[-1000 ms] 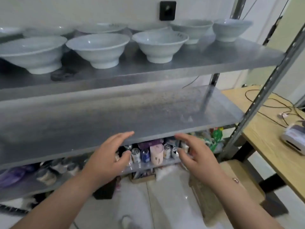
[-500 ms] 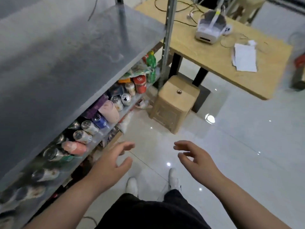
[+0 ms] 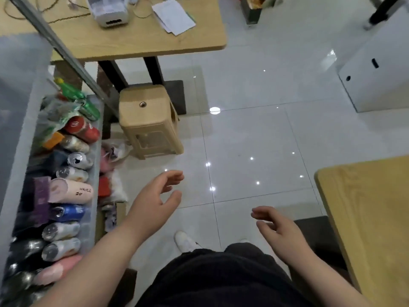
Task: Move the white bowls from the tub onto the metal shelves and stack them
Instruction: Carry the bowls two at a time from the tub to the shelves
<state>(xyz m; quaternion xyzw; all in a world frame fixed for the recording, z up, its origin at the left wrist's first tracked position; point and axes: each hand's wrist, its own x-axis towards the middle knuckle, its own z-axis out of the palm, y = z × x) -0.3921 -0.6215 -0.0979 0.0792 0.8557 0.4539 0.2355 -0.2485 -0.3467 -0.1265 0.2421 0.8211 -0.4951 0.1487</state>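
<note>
No white bowl and no tub show in the head view. The metal shelves [image 3: 20, 103] run down the left edge, seen from above. My left hand [image 3: 155, 198] hangs over the floor beside the shelves, fingers loosely curved and holding nothing. My right hand [image 3: 276, 229] hovers lower right above the tiles, fingers relaxed, also holding nothing. Both hands are apart from everything.
The lowest shelf level [image 3: 97, 134] holds several cans and bottles. A tan plastic stool [image 3: 150, 122] stands by the shelf post [image 3: 62, 49]. A wooden table [image 3: 137, 36] with a white device and papers is behind it. Another wooden table [image 3: 371, 218] is at right. White tile floor [image 3: 254, 134] lies between.
My view has swung from the shelves with bowls down and to the right toward the floor. Both hands stayed open and came away from the shelf edge.
</note>
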